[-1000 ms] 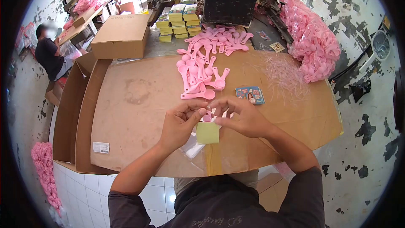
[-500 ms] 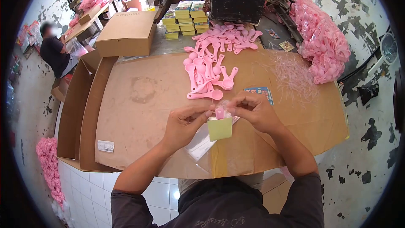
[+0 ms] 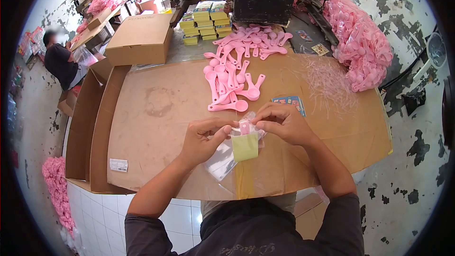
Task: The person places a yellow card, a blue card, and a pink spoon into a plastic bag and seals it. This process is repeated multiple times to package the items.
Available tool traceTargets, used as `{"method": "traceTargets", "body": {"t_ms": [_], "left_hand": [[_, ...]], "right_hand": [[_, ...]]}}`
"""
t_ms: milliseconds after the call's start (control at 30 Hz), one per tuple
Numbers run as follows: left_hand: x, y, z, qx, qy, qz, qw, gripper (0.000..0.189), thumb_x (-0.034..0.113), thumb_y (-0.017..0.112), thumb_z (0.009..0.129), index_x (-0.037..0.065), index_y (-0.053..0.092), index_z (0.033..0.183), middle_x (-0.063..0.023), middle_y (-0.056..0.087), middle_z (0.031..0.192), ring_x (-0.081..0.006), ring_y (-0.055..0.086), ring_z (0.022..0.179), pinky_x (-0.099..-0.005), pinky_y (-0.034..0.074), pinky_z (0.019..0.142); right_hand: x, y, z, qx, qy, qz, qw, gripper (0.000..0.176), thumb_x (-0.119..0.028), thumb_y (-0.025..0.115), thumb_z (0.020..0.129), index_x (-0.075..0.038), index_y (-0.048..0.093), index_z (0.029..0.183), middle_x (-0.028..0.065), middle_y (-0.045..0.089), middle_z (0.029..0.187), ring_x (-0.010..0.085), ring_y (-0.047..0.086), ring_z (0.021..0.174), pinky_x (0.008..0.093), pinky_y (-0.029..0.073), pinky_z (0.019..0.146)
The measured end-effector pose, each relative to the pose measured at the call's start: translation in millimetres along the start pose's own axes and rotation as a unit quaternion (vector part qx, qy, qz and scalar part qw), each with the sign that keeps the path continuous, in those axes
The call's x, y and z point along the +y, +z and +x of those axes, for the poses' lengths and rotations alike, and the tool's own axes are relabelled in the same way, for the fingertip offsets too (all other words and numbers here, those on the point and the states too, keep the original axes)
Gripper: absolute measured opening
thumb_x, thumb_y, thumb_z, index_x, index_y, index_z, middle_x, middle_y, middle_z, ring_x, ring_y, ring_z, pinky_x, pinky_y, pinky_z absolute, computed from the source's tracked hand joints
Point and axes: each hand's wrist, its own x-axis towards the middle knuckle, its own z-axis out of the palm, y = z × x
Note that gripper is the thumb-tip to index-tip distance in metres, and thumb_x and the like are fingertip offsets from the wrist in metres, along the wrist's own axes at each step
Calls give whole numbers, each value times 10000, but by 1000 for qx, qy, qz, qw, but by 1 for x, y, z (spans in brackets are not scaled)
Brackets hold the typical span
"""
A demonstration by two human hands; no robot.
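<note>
Between my two hands is a clear plastic bag with a pink spoon handle and a pale yellow-green card in it. My left hand pinches the left side of the bag's top. On the other side, the closed fingertips of my right hand hold the upper right edge. The spoon's bowl is hidden. Beneath lie flat clear bags on the cardboard. Just beyond my hands, loose pink measuring spoons lie in a pile.
A blue printed card lies behind my right hand. Clear plastic strips and a heap of bagged pink spoons are at right. Stacked cards, a closed carton and an open box stand at left; a person sits beyond.
The pink handle now shows more clearly inside the bag's top, and the bag has spread wider on the right. My right fingertips have shifted slightly left; both hands keep their hold.
</note>
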Motion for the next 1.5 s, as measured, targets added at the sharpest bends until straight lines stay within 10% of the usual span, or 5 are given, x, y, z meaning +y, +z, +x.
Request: {"method": "traceTargets", "body": {"t_ms": [867, 1000, 1100, 1333, 1500], "left_hand": [[8, -23, 2, -39, -125, -43, 991, 153, 75, 694, 963, -24, 653, 1071, -62, 703, 966, -134, 697, 842, -283, 595, 717], [25, -76, 8, 328, 103, -163, 925, 167, 144, 640, 1014, 20, 645, 1126, -57, 689, 1041, -146, 689, 860, -312, 606, 754], [58, -106, 11, 440, 203, -203, 851, 508, 367, 448, 1098, -2, 474, 1447, -161, 555, 1461, -247, 524, 1374, -372, 465, 1091], [-7, -60, 14, 173, -37, 121, 977, 351, 183, 681, 944, 32, 664, 1261, -56, 673, 1097, -150, 668, 925, -277, 510, 809], [-19, -2, 4, -7, 43, 426, 904, 348, 243, 832, 813, 57, 730, 1089, -78, 654, 959, -209, 665, 836, -320, 527, 746]], "right_hand": [[-8, -4, 4, 25, 14, 0, 1000, 279, -114, 706, 956, -13, 673, 1215, 29, 694, 1001, 91, 634, 924, 272, 512, 796], [-2, -47, 1, 128, 10, -196, 972, 280, -172, 694, 964, -36, 690, 1209, 33, 720, 1056, 117, 651, 936, 310, 511, 829], [4, -69, -3, 162, 10, -241, 957, 293, -157, 706, 936, -33, 696, 1200, 68, 708, 1078, 162, 658, 973, 316, 508, 854], [21, -92, -14, 102, -1, -480, 871, 356, -174, 762, 864, -16, 700, 1177, 149, 643, 1146, 313, 613, 1097, 402, 485, 951], [19, -88, -13, 92, 32, -439, 893, 283, -142, 779, 837, -15, 713, 1082, 136, 649, 1085, 316, 622, 1045, 412, 484, 937]]}}
